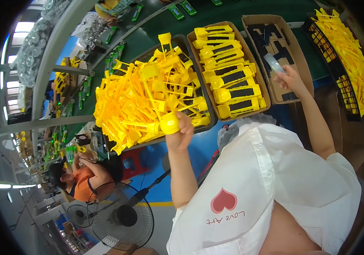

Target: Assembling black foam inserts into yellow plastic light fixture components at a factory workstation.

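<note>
Factory floor, green worktop [211, 15]: dark tub [204, 85] at left, cardboard carton [281, 94] at right. Left hand [182, 132] grips a yellow part [170, 122] at the tub's near edge; right hand [291, 80] pinches a pale, shiny strip [274, 63] above the carton. Step, judged: picking up components. Next move probably calls for aligning strip with part.

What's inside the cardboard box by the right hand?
Dark flat pieces lie in the cardboard box, with some bare cardboard. The right hand and its pale object hide part; anything beneath them can't be seen.
</note>
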Demonstrator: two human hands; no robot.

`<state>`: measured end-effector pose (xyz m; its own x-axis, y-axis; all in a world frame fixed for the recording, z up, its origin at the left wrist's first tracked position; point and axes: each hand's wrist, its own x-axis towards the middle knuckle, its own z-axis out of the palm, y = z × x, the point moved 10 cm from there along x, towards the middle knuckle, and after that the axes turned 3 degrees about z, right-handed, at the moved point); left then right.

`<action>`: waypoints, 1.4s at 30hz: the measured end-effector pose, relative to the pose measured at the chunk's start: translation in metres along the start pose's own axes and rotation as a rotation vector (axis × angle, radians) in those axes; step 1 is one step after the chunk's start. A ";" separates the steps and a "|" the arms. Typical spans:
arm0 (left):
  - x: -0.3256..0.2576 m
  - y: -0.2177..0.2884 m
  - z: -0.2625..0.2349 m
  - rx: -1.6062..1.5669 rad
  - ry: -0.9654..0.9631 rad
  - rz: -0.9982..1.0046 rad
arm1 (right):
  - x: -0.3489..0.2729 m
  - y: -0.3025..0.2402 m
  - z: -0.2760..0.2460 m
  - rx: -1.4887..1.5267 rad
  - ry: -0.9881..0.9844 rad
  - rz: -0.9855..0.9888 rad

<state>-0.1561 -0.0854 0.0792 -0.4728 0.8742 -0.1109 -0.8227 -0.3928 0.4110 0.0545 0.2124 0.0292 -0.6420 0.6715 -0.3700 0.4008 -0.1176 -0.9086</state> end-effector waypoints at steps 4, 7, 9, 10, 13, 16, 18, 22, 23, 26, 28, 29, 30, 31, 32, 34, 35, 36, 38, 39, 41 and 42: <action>0.001 -0.032 0.012 -0.174 -0.176 -0.125 | -0.026 -0.049 0.061 0.016 -0.100 0.032; 0.004 -0.043 0.015 -0.233 -0.225 -0.187 | -0.044 -0.081 0.096 0.090 -0.236 -0.077; 0.007 -0.054 0.010 -0.188 -0.188 -0.230 | -0.053 -0.091 0.109 0.149 -0.332 -0.095; 0.007 -0.056 0.006 -0.176 -0.178 -0.238 | -0.055 -0.096 0.114 0.150 -0.342 -0.092; 0.007 -0.065 0.005 -0.026 -0.196 -0.251 | -0.058 -0.095 0.119 0.072 -0.385 -0.057; 0.010 -0.073 0.001 0.030 -0.126 -0.262 | -0.059 -0.097 0.120 0.069 -0.428 -0.062; 0.013 -0.077 0.004 0.032 -0.104 -0.254 | -0.055 -0.098 0.115 0.041 -0.433 -0.070; 0.017 -0.075 0.010 0.207 -0.042 -0.190 | -0.052 -0.096 0.110 0.026 -0.460 -0.025; 0.021 -0.069 0.005 0.393 0.033 -0.146 | -0.050 -0.097 0.109 0.028 -0.457 -0.013; 0.020 -0.013 -0.018 1.122 0.434 0.228 | -0.047 -0.095 0.113 -0.005 -0.488 0.035; 0.025 -0.006 -0.025 1.086 0.409 0.229 | -0.042 -0.091 0.113 -0.088 -0.483 0.058; 0.026 -0.009 -0.019 1.028 0.386 0.170 | -0.040 -0.089 0.112 -0.159 -0.438 0.086; 0.028 -0.014 -0.016 0.969 0.363 0.110 | -0.040 -0.089 0.113 -0.161 -0.429 0.093; 0.028 -0.024 -0.020 0.873 0.326 0.015 | -0.038 -0.091 0.117 -0.217 -0.434 0.072; 0.027 -0.031 -0.025 0.837 0.338 -0.057 | -0.038 -0.091 0.121 -0.273 -0.438 0.052; 0.026 -0.045 -0.027 0.818 0.299 -0.184 | -0.037 -0.089 0.127 -0.278 -0.458 0.026; 0.026 -0.045 -0.031 0.812 0.306 -0.184 | -0.037 -0.087 0.131 -0.283 -0.478 0.030; 0.027 -0.046 -0.032 0.805 0.278 -0.187 | -0.037 -0.084 0.135 -0.289 -0.500 0.033; 0.031 -0.051 -0.027 0.737 0.251 -0.203 | -0.036 -0.078 0.138 -0.322 -0.501 0.049; 0.031 -0.051 -0.026 0.730 0.253 -0.204 | -0.035 -0.075 0.139 -0.349 -0.502 0.058; 0.030 -0.052 -0.022 0.779 0.194 -0.237 | -0.036 -0.072 0.144 -0.351 -0.504 0.049; 0.030 -0.051 -0.021 0.774 0.198 -0.236 | -0.037 -0.073 0.146 -0.348 -0.502 0.038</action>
<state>-0.1350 -0.0452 0.0364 -0.4213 0.8140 -0.3999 -0.4917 0.1655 0.8549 -0.0466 0.0894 0.0809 -0.8189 0.2348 -0.5237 0.5649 0.1681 -0.8079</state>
